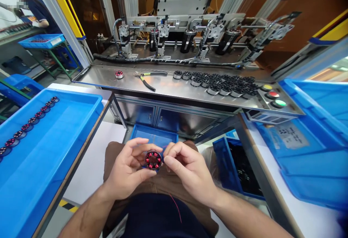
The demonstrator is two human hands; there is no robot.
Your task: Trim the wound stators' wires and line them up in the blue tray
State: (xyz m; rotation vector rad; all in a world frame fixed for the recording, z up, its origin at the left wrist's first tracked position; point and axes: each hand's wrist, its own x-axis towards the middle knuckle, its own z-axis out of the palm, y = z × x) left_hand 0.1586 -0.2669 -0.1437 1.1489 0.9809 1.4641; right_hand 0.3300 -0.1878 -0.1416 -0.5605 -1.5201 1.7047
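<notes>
Left hand (126, 169) grips a coil ring (153, 159), right hand (190, 163) pinched shut, pliers (157, 73) lying beyond.

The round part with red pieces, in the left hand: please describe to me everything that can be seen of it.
The round part is small and ring-shaped, with a dark rim and bright red segments, like wire windings, spaced around a dark centre. The rim looks like metal. Its face is turned to the camera, above the person's lap. The left hand holds it between thumb and fingers; the right hand's pinched fingertips are at its right edge. Whether they touch it is unclear.
</notes>
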